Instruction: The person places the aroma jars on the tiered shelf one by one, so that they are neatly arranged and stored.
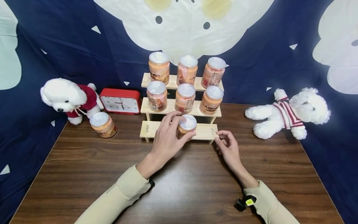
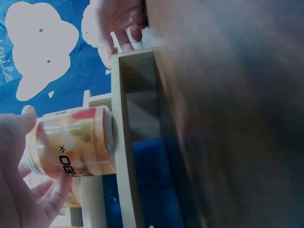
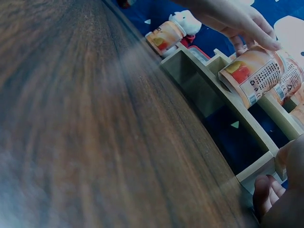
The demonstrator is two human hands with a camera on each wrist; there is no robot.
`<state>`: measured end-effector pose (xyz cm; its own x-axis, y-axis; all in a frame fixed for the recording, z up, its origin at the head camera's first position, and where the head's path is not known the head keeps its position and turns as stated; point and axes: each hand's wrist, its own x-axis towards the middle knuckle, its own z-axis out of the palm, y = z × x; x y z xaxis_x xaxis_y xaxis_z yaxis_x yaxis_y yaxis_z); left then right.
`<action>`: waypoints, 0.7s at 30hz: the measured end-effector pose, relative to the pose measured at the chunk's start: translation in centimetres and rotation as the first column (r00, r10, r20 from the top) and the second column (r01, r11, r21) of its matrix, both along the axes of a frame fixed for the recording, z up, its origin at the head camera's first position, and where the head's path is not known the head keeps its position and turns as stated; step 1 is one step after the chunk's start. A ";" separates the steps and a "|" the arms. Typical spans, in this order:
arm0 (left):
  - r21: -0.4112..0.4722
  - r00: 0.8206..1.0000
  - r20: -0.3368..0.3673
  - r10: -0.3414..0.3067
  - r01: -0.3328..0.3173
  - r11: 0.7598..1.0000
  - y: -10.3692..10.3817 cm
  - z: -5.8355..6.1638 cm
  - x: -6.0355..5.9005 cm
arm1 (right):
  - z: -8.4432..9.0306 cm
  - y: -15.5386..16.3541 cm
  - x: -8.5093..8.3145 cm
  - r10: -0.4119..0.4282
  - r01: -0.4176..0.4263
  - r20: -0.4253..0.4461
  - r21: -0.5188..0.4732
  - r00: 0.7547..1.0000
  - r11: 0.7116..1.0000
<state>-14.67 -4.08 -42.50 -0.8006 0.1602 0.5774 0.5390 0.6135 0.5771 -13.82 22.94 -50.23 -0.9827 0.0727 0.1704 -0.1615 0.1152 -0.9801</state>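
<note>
My left hand point(image 1: 167, 134) grips a canned-fruit jar point(image 1: 188, 123) with an orange label and silver lid, thumb on one side and fingers on the other. The jar stands upright at the middle of the lowest tier of a wooden step shelf point(image 1: 205, 133); its base looks to rest on the board in the left wrist view. At the right end of that tier, my right hand point(image 1: 228, 149) holds the board's end between thumb and curled fingers. Three similar jars point(image 1: 185, 96) line the middle tier, and three more jars point(image 1: 187, 70) the top tier.
Another fruit jar point(image 1: 103, 125) stands on the wooden table point(image 1: 179, 193) at left. Behind it are a red clock point(image 1: 121, 101) and a white plush dog point(image 1: 72, 98) in red. A plush toy point(image 1: 289, 113) in stripes lies at right. A dark blue curtain point(image 1: 84, 56) hangs behind.
</note>
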 end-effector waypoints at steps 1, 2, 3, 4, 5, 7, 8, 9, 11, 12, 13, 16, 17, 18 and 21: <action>-0.004 1.000 0.005 -0.008 0.008 1.000 -0.2 -0.2 0.1 | 0.0 0.0 0.0 0.001 -0.001 -0.001 -0.001 1.000 1.000; -0.008 1.000 0.009 -0.016 0.016 1.000 -0.3 -0.4 0.3 | 0.0 0.0 0.0 0.003 -0.003 -0.003 -0.002 1.000 1.000; -0.007 1.000 0.013 -0.026 0.026 1.000 -0.5 -0.6 0.4 | 0.0 0.0 0.1 0.006 -0.006 -0.006 -0.001 1.000 1.000; -0.005 0.999 0.017 -0.037 0.037 0.999 -0.6 -0.8 0.6 | 0.0 0.0 0.1 0.007 -0.007 -0.008 -0.003 1.000 1.000; -0.001 0.999 0.018 -0.047 0.047 0.999 -0.7 -1.0 0.6 | 0.0 0.0 0.0 0.007 -0.007 -0.010 -0.003 1.000 1.000; 0.015 0.998 0.017 -0.068 0.068 0.998 -0.7 -1.3 0.7 | 0.0 0.0 0.0 0.005 -0.005 -0.015 -0.002 1.000 1.000; 0.022 0.997 0.016 -0.077 0.077 0.997 -0.7 -1.4 0.7 | 0.0 0.0 0.0 0.004 -0.004 -0.016 -0.002 1.000 1.000; 0.031 0.996 0.015 -0.085 0.085 0.996 -0.7 -1.4 0.6 | 0.0 0.0 0.0 0.003 -0.003 -0.017 0.003 1.000 1.000; 0.044 0.996 0.010 -0.094 0.093 0.995 -0.5 -1.5 0.4 | 0.0 0.0 0.0 0.001 -0.001 -0.014 0.005 1.000 1.000; 0.049 0.995 0.010 -0.096 0.095 0.994 -0.3 -1.5 0.3 | 0.1 0.0 0.0 0.001 -0.001 -0.013 0.005 1.000 1.000; 0.052 0.995 0.010 -0.099 0.099 0.994 -0.2 -1.5 0.2 | 0.1 0.0 0.0 0.001 -0.001 -0.010 0.006 1.000 1.000; 0.051 0.994 0.009 -0.112 0.111 0.992 0.3 -1.4 0.0 | 0.1 0.0 0.1 0.000 0.000 -0.002 0.008 1.000 1.000; 0.049 0.993 0.008 -0.118 0.118 0.992 0.4 -1.4 -0.1 | 0.1 0.0 0.1 0.000 0.000 0.000 0.008 1.000 1.000; 0.044 0.992 0.008 -0.125 0.124 0.991 0.5 -1.3 -0.2 | 0.0 0.0 0.1 -0.001 0.001 0.001 0.009 1.000 1.000; 0.030 0.991 -0.001 -0.137 0.137 0.990 0.9 -1.2 -0.4 | 0.1 0.0 0.0 -0.001 0.001 0.001 0.007 1.000 1.000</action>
